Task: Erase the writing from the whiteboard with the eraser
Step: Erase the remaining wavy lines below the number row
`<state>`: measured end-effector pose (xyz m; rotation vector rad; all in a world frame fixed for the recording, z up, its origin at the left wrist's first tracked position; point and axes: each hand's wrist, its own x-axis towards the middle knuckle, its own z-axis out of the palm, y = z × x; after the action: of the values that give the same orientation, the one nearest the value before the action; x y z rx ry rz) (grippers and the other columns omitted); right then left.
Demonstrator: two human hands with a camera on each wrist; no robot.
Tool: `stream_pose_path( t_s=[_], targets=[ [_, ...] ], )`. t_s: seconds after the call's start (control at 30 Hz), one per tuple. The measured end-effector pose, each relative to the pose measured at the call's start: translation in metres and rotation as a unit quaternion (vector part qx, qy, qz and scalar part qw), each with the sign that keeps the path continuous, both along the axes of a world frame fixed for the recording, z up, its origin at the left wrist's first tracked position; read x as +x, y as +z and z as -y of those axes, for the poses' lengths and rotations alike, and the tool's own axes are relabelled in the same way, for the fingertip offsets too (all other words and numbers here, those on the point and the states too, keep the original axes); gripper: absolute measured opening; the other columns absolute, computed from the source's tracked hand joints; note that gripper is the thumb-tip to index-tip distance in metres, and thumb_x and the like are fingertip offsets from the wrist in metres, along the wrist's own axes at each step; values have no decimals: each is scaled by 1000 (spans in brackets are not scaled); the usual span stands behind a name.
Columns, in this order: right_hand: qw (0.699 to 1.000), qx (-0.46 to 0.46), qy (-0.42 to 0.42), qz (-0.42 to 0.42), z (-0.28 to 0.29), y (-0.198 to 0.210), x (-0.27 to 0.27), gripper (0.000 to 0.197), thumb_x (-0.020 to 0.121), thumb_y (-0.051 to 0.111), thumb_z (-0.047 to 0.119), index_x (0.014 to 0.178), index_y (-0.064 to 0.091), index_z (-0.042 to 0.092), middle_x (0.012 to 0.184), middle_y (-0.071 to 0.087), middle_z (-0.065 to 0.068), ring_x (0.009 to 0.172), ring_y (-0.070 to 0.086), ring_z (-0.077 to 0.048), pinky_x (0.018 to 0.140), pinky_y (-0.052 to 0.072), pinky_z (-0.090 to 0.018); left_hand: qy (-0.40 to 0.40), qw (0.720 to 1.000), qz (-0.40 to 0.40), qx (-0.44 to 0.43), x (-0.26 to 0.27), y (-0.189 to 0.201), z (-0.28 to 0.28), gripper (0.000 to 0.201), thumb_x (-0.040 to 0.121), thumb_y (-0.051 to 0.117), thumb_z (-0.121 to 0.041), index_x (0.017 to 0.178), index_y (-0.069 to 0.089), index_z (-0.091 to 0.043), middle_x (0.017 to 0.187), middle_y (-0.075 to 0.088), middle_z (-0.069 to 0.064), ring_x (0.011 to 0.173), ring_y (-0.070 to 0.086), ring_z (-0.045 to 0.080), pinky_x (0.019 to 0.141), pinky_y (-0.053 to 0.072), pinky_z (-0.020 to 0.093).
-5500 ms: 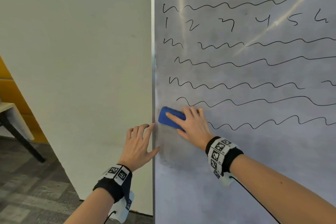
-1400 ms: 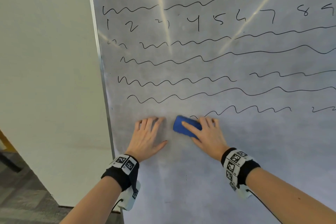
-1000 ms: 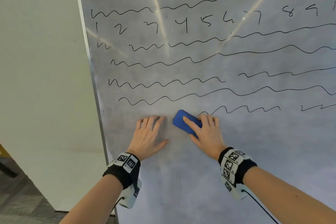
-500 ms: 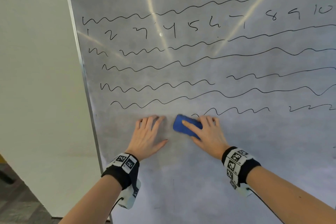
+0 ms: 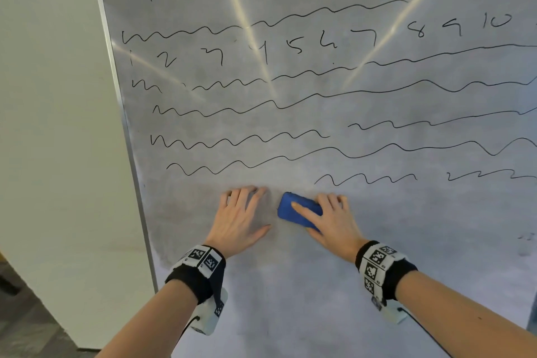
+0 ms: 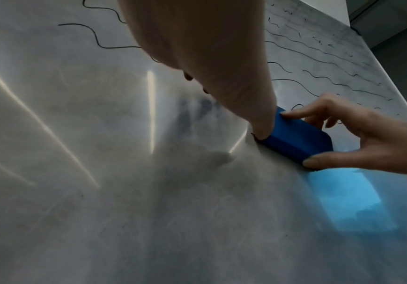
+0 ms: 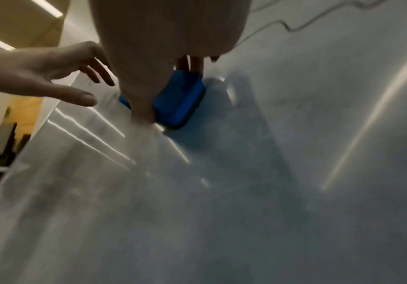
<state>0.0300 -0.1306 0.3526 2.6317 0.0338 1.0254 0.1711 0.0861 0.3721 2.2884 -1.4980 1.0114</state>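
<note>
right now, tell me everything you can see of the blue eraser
The eraser is a blue rounded block, with a darker pad edge showing in the wrist views. It lies flat against the whiteboard, just below the lowest squiggly line, long side tilted down to the right. The right hand grips it, thumb on its lower edge and fingers over the top. The left hand rests on the board beside it, apparently not touching.

A pale wall (image 5: 52, 125) stands left, with grey carpet (image 5: 26, 328) below it.
</note>
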Motion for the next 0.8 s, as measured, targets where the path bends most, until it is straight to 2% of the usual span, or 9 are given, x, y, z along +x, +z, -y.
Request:
stream_pose_path(
  t_s=[0.07, 0.17, 0.27, 0.33, 0.43, 0.5, 0.57, 0.67, 0.8],
  targets=[
    [1000, 1, -17, 21, 12, 11, -3, 70, 70, 75, 30, 132, 44, 32, 93, 48, -9, 80, 44, -27, 73, 30, -39, -1, 1000, 1, -1, -2, 0, 3, 75, 75, 58, -59, 135, 48, -14, 120, 52, 7, 108, 49, 25, 90, 35, 38],
    [993, 71, -63, 66, 14, 19, -5, 73, 69, 77, 32, 132, 41, 31, 93, 48, -11, 80, 47, -29, 74, 30, -39, -2, 1000, -3, 0, -6, -1, 8, 77, 75, 58, -59, 136, 47, -14, 120, 52, 7, 106, 50, 26, 90, 34, 38],
    [1000, -2, 0, 7, 11, 7, -6, 73, 67, 77, 32, 132, 42, 30, 92, 47, -11, 78, 46, -28, 72, 29, -39, -9, 1000, -3, 6, -11, -1, 15, 76, 75, 57, -59, 136, 47, -15, 120, 51, 7, 106, 51, 27, 89, 34, 38],
    [999, -35, 5, -1, 19, 11, -7, 71, 69, 75, 31, 132, 43, 31, 93, 48, -11, 79, 46, -29, 73, 30, -40, -9, 1000, -4, 5, -14, 2, 19, 75, 76, 57, -59, 136, 46, -15, 121, 51, 7, 107, 51, 26, 89, 34, 38],
    [996, 48, -44, 55, 17, 21, -7, 71, 69, 75, 31, 132, 43, 32, 95, 47, -10, 80, 46, -28, 73, 29, -39, -13, 1000, -2, 0, -19, 6, 23, 76, 76, 56, -59, 137, 44, -15, 122, 51, 8, 107, 51, 27, 88, 34, 38],
    [998, 44, -25, 38, 7, 16, -4, 72, 67, 76, 31, 131, 43, 30, 94, 48, -9, 81, 47, -28, 72, 28, -38, -26, 1000, 6, -4, -23, 7, 29, 77, 77, 58, -59, 137, 44, -13, 125, 50, 9, 108, 48, 27, 89, 34, 38],
    [1000, 18, -1, 10, 3, 10, -3, 71, 66, 76, 28, 129, 44, 28, 94, 50, -8, 81, 49, -28, 72, 30, -38, -35, 999, 22, -1, -28, 9, 37, 81, 75, 63, -60, 137, 42, -13, 128, 49, 8, 110, 45, 26, 91, 34, 37],
    [999, 34, -24, 17, 6, 12, -6, 71, 64, 78, 30, 127, 45, 22, 100, 55, -4, 86, 50, -25, 76, 32, -39, -45, 998, 46, 28, -35, 10, 52, 92, 64, 77, -59, 136, 42, -14, 127, 53, 6, 109, 44, 24, 90, 33, 37],
    [999, 43, -31, 10, 11, 8, -16, 63, 67, 78, 29, 121, 48, 20, 108, 57, -2, 94, 51, -24, 84, 32, -40, -58, 992, 88, 65, -37, 8, 72, 75, 64, 81, -47, 123, 52, -11, 120, 58, 5, 105, 47, 23, 87, 34, 37]
  ],
)
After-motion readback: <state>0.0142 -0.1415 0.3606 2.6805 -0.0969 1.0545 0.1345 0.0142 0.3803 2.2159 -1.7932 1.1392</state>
